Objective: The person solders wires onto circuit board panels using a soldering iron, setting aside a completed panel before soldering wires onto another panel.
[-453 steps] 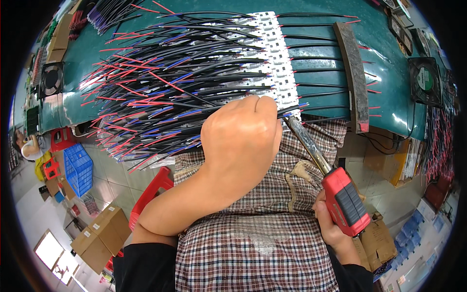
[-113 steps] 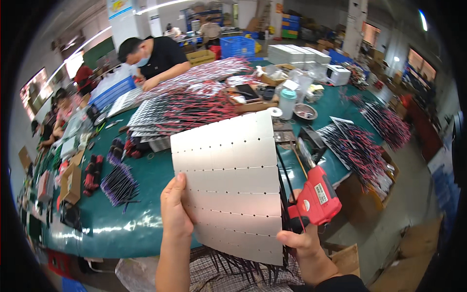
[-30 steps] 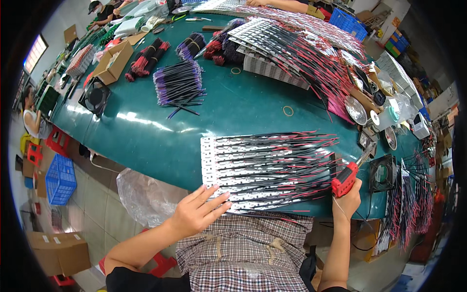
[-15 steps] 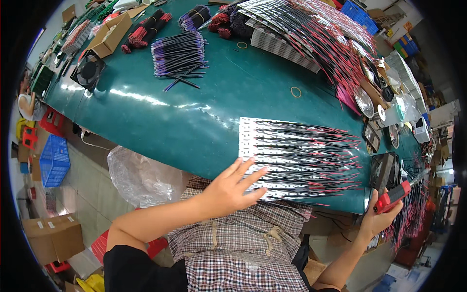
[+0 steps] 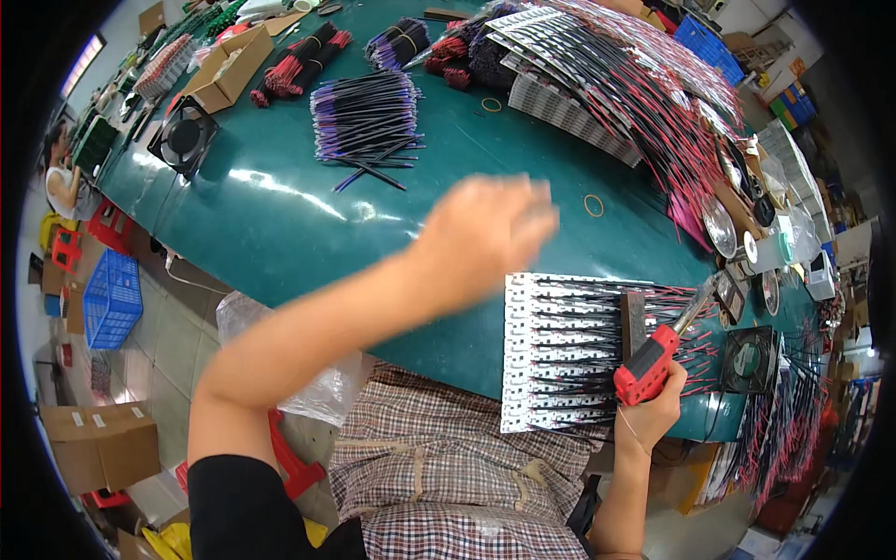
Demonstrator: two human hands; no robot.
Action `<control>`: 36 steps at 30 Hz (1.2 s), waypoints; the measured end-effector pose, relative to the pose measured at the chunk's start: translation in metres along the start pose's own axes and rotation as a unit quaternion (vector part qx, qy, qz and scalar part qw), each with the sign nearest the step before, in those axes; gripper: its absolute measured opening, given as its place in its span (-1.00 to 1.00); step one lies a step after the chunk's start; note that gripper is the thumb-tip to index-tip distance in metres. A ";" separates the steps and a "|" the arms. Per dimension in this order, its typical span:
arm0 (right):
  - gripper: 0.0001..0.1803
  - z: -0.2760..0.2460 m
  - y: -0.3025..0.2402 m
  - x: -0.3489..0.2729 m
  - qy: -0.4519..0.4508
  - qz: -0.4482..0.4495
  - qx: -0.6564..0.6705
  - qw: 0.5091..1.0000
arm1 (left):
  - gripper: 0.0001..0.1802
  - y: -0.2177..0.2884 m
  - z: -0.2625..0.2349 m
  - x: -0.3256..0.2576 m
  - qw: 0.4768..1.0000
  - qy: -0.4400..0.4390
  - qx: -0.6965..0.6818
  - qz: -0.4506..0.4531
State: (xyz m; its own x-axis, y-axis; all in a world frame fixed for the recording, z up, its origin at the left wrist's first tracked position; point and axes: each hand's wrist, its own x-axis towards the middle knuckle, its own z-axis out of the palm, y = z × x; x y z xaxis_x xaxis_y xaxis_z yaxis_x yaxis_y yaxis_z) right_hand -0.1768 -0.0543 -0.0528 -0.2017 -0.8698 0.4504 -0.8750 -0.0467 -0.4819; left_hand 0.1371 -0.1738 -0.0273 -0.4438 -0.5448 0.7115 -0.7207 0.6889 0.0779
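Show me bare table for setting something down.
The green table is bare between the black fan at far left, purple-tipped wires and left hand. Crowded: the right end, around the wired board, red-handled tool and second fan.

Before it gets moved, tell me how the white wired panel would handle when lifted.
The panel would probably flex, since it looks thin. Its long free-ended wires would likely sag. The dark bar lying across them could slide off.
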 end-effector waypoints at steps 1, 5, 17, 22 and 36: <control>-0.41 -0.001 0.000 -0.001 -0.002 0.004 0.000 1.000 | -0.49 -0.033 0.006 0.022 0.998 0.013 0.062 0.014; -0.48 0.002 -0.010 0.000 -0.013 -0.014 0.000 1.000 | -0.48 -0.152 0.018 0.090 0.965 0.070 0.250 0.018; -0.49 0.004 -0.003 -0.002 -0.020 -0.008 0.001 1.000 | -0.81 -0.225 0.032 0.181 0.957 -0.137 0.254 -0.013; -0.51 0.004 -0.004 0.000 -0.020 -0.020 0.001 1.000 | -0.80 -0.220 0.020 0.194 0.950 -0.156 0.271 0.017; -0.49 0.006 -0.003 -0.002 -0.011 -0.021 0.004 1.000 | -0.43 -0.188 -0.021 0.104 0.982 -0.114 0.138 -0.065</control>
State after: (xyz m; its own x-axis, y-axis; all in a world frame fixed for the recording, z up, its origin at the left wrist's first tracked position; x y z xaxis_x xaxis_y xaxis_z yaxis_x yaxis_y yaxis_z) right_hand -0.1709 -0.0551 -0.0564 -0.1550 -0.8780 0.4530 -0.8788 -0.0870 -0.4692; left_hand 0.2374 -0.3497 0.0461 -0.4231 -0.7342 0.5310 -0.8822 0.4674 -0.0566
